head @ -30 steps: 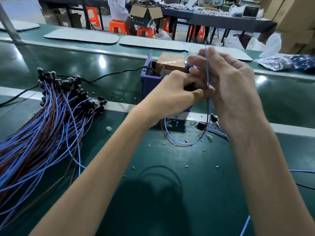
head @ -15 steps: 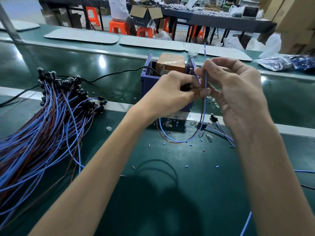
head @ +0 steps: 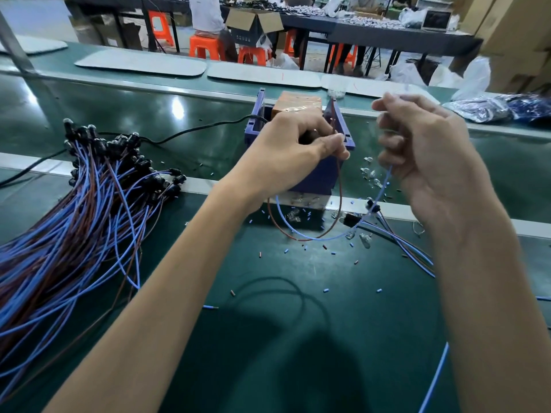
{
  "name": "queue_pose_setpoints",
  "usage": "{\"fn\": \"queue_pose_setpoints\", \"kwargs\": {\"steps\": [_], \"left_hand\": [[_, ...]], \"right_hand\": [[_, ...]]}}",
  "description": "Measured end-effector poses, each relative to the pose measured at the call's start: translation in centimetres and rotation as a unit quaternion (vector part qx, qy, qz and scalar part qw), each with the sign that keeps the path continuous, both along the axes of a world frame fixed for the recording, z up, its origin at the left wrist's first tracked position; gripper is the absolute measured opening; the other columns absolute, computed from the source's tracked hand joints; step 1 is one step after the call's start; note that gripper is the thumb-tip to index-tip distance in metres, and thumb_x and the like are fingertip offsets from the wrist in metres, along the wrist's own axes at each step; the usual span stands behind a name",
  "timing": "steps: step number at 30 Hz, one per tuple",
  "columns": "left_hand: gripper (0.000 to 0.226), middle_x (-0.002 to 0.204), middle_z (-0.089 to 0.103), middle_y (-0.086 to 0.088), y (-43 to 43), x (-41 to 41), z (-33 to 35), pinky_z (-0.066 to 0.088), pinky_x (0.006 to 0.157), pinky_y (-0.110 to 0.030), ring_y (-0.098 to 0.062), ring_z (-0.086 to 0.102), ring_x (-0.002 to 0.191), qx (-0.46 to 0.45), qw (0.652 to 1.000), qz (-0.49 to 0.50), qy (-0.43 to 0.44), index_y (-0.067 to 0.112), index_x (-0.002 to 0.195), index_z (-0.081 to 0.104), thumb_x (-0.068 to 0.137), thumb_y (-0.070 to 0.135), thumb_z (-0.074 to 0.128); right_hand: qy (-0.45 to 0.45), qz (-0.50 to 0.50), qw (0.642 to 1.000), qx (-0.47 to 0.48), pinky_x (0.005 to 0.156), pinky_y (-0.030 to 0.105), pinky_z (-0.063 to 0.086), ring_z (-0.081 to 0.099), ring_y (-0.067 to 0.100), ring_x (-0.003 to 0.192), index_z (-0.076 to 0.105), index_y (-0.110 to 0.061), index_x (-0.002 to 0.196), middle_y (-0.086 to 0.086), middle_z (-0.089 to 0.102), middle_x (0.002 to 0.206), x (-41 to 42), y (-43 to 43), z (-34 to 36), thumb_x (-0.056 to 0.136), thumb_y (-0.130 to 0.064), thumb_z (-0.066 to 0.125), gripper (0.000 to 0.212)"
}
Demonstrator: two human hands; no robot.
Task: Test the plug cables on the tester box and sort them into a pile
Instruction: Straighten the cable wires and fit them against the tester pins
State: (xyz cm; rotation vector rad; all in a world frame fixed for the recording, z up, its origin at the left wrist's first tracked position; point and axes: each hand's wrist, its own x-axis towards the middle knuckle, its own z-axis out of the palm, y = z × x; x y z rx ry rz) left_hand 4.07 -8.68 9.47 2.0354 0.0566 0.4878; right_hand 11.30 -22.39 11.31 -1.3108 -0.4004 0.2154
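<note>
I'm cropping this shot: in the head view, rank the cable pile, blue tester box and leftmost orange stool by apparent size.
1. cable pile
2. blue tester box, partly hidden
3. leftmost orange stool, shrunk by distance

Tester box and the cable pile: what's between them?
Head view: green belt crossed by a pale rail, a few wire offcuts, a black cord running to the tester box, plus the left forearm.

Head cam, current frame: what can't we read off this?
- Plug end of the plug cable: buried in the left hand, so whether it is seated can't be told.
- Tester box face: head view, behind that hand.
- Cable's blue tip above the right hand: motion-blurred.
- Pile: tails cut off by the left edge.
</note>
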Motion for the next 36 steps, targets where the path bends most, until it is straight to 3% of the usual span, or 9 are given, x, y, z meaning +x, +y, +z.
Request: {"fn": "queue_pose_setpoints", "kwargs": {"steps": [4, 7, 13, 19, 27, 30, 33, 34, 36], "left_hand": [[0.008, 0.079, 0.074, 0.009, -0.5, 0.1, -0.1, 0.042, 0.079, -0.007, 0.000, 0.060, 0.082, -0.027, 0.999, -0.021, -0.006, 0.017, 0.088, 0.071, 0.092, 0.017, 0.064], [0.008, 0.074, 0.071, 0.009, -0.8, 0.2, -0.2, 0.040, 0.076, -0.003, 0.000, 0.057, 0.081, -0.052, 0.998, -0.035, -0.023, 0.015, 0.094, 0.072, 0.092, 0.016, 0.063], [0.011, 0.071, 0.067, 0.002, -1.0, 0.2, -0.1, 0.033, 0.048, 0.001, 0.011, 0.050, 0.044, -0.116, 0.991, -0.033, -0.057, 0.004, 0.098, 0.069, 0.093, 0.011, 0.062], [0.013, 0.069, 0.067, 0.002, -1.0, 0.5, -0.3, 0.030, 0.045, -0.001, 0.009, 0.048, 0.042, -0.116, 0.992, -0.014, -0.046, 0.005, 0.096, 0.069, 0.095, 0.014, 0.060], [0.020, 0.062, 0.061, 0.006, -0.8, 0.5, -0.3, 0.027, 0.041, -0.006, 0.004, 0.040, 0.038, -0.121, 0.992, -0.010, -0.032, 0.015, 0.080, 0.064, 0.098, 0.019, 0.055], [0.026, 0.072, 0.064, -0.002, -1.1, 0.6, -0.4, 0.026, 0.040, -0.006, 0.003, 0.040, 0.038, -0.131, 0.991, -0.020, -0.019, 0.018, 0.074, 0.055, 0.099, 0.022, 0.051], [0.028, 0.088, 0.068, -0.022, -1.4, 0.5, -0.4, 0.024, 0.039, -0.013, -0.001, 0.030, 0.038, -0.117, 0.992, -0.048, 0.001, 0.019, 0.072, 0.053, 0.098, 0.026, 0.052], [0.027, 0.082, 0.064, -0.026, -1.6, 0.5, -0.4, 0.022, 0.039, -0.015, -0.003, 0.026, 0.039, -0.108, 0.992, -0.065, 0.008, 0.019, 0.072, 0.054, 0.098, 0.027, 0.053], [0.024, 0.054, 0.049, -0.007, -2.0, 0.3, -0.4, 0.020, 0.039, -0.015, -0.002, 0.023, 0.039, -0.087, 0.992, -0.087, 0.011, 0.015, 0.074, 0.060, 0.096, 0.024, 0.056]], "right_hand": [[-0.021, 0.009, 1.000, -0.012, 0.043, 0.017, 0.019, 0.023, 0.006, 0.045, 0.068, -0.016, 0.077, -0.006, 0.040, 0.054, -0.5, 0.1, 0.0, 0.097, -0.026, 0.054, 0.027], [0.011, 0.027, 0.999, 0.026, 0.042, 0.018, 0.022, 0.026, 0.007, 0.046, 0.062, -0.010, 0.091, -0.005, 0.042, 0.054, -1.1, 0.6, 0.2, 0.100, -0.037, 0.043, 0.034], [0.034, 0.027, 0.985, 0.165, 0.043, 0.018, 0.027, 0.035, 0.008, 0.046, 0.048, -0.007, 0.084, 0.003, 0.051, 0.058, -1.9, 1.7, 0.4, 0.101, -0.010, 0.035, 0.021], [0.063, 0.021, 0.978, 0.196, 0.045, 0.017, 0.032, 0.041, 0.009, 0.049, 0.050, -0.006, 0.080, 0.008, 0.065, 0.061, -1.8, 1.8, 0.1, 0.097, -0.003, 0.037, 0.021], [0.055, 0.010, 0.982, 0.182, 0.051, 0.014, 0.041, 0.047, 0.006, 0.055, 0.061, -0.002, 0.082, 0.000, 0.059, 0.064, -1.6, 2.2, -0.5, 0.093, -0.001, 0.054, 0.013], [0.059, -0.009, 0.980, 0.189, 0.056, 0.014, 0.046, 0.054, 0.006, 0.057, 0.061, -0.004, 0.087, -0.001, 0.059, 0.063, -1.9, 2.0, -0.5, 0.091, -0.002, 0.058, 0.005], [0.071, -0.030, 0.971, 0.225, 0.060, 0.016, 0.050, 0.060, 0.007, 0.060, 0.059, -0.007, 0.092, 0.000, 0.062, 0.063, -2.0, 1.8, -0.3, 0.088, 0.003, 0.059, 0.011], [0.072, -0.037, 0.970, 0.230, 0.061, 0.017, 0.050, 0.061, 0.008, 0.062, 0.059, -0.008, 0.093, 0.000, 0.063, 0.064, -2.0, 1.7, -0.3, 0.088, 0.004, 0.059, 0.013], [0.076, -0.050, 0.969, 0.228, 0.059, 0.017, 0.051, 0.063, 0.008, 0.063, 0.058, -0.009, 0.094, -0.001, 0.065, 0.065, -2.0, 1.5, -0.2, 0.086, 0.003, 0.062, 0.015]]}}
